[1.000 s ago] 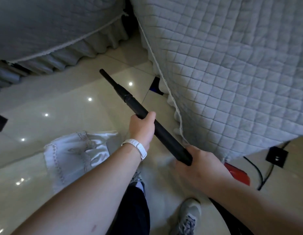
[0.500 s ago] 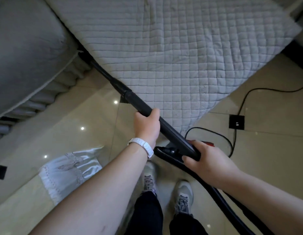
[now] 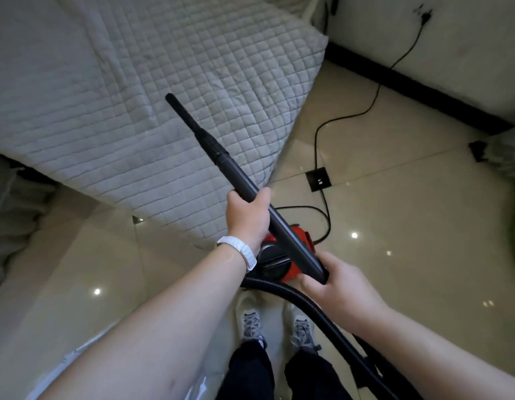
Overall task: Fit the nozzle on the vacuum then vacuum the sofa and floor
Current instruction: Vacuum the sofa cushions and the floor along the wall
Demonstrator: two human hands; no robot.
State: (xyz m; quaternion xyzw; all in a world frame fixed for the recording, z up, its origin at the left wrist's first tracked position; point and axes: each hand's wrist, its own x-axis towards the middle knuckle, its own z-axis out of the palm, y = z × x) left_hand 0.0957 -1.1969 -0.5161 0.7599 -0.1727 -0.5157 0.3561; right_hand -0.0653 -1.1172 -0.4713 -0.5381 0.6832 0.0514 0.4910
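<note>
A long black vacuum wand [image 3: 236,177] with a narrow nozzle [image 3: 184,114] at its tip slants up and left over the quilted grey sofa cover [image 3: 169,82]. My left hand [image 3: 247,217] grips the wand at mid-length. My right hand [image 3: 340,287] holds its lower end, where the black hose [image 3: 294,293] curves away to the lower right. The red vacuum body [image 3: 279,255] sits on the floor beneath the wand, partly hidden by my hands.
A black power cord [image 3: 317,145] runs from the vacuum across the beige tiles [image 3: 409,226] past a floor socket [image 3: 318,179] toward the wall [image 3: 452,39]. My shoes [image 3: 250,321] stand just behind the vacuum. Another grey cushion [image 3: 16,203] lies at the left.
The view has swung to the right. The wand tip has come out from the gap between the sofas and now points over the quilted cover. The red vacuum body has come into sight.
</note>
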